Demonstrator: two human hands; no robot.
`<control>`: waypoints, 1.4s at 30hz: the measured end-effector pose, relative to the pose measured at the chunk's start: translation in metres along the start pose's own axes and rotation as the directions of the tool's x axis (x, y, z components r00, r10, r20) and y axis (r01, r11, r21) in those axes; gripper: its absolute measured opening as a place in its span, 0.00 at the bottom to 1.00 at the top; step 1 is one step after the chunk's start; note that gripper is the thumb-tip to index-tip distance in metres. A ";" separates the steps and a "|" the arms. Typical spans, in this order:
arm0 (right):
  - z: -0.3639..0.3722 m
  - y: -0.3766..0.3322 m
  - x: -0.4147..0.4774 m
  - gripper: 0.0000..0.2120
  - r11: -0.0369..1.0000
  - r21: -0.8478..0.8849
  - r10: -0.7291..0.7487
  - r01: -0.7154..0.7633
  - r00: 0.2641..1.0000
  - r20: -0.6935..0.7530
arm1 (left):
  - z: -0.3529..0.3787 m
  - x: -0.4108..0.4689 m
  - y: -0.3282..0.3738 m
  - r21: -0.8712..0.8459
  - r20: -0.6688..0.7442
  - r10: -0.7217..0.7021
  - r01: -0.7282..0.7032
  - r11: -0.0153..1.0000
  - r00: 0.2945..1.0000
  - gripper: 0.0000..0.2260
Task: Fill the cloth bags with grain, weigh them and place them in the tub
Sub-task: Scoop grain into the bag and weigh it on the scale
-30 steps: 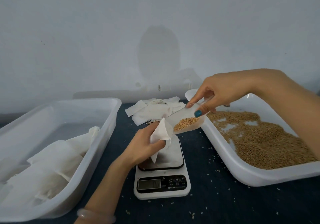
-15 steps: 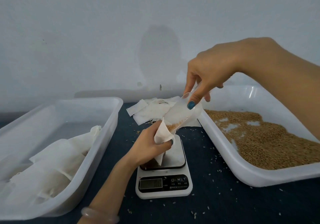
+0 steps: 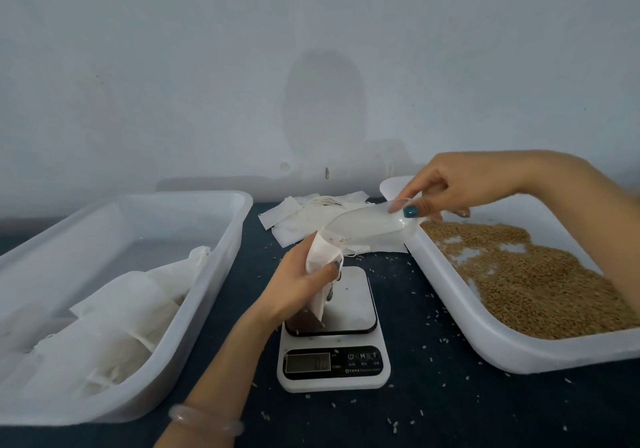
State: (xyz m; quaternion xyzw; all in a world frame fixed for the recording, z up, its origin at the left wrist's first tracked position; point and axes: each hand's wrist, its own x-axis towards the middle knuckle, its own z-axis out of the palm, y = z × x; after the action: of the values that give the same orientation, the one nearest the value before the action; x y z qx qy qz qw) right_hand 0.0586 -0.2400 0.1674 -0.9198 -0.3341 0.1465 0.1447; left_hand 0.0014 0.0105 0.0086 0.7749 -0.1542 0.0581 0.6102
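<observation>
Left hand (image 3: 298,286): in the middle of the head view, over the scale's far-left corner; fingers and thumb curl round the bag's neck and grip it.
Bag (image 3: 321,261): white cloth, mouth up and turned to the right, just above the left hand's thumb; its lower end hangs down to the scale plate, contact unclear.
Right hand (image 3: 460,189): up and to the right of the bag, over the right tub's near corner; thumb and fingers pinch the scoop's back end.
Scoop (image 3: 369,226): clear plastic, lying almost level between the two hands, its mouth at the bag's opening; only a few grains show inside, near the mouth.
Scale (image 3: 334,366): white, under the left hand and bag; display too blurred to read.
Grain (image 3: 540,274): brown, spread in the right tub (image 3: 450,312), below the right forearm.
Left tub (image 3: 221,250): well left of the hands, holding filled bags (image 3: 114,316).
Spare bags (image 3: 298,214): flat heap behind the scale, beyond the scoop.
Bracelet (image 3: 204,420): pale, on the left wrist.
Table (image 3: 450,409): dark, dotted with loose grains (image 3: 393,422).
</observation>
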 end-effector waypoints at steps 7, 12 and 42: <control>0.026 0.074 -0.001 0.20 0.915 0.369 0.226 -0.164 0.966 -0.129 | -0.001 0.001 -0.003 0.005 -0.042 -0.012 0.012 1.000 0.999 0.15; 0.042 0.123 0.011 0.11 0.769 0.330 0.623 -0.548 0.756 -0.198 | -0.001 0.002 -0.005 0.032 -0.053 -0.005 0.007 0.999 0.999 0.16; 0.023 0.105 -0.003 0.18 0.855 0.472 0.402 -0.215 0.850 -0.342 | -0.001 0.002 -0.006 0.134 -0.026 0.003 0.001 0.991 1.000 0.14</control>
State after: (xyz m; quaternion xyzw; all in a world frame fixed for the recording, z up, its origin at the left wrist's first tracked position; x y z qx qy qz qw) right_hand 0.1079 -0.3148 0.1084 -0.9187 -0.0992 0.0305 0.3811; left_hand 0.0049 0.0124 0.0033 0.8132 -0.1424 0.0786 0.5588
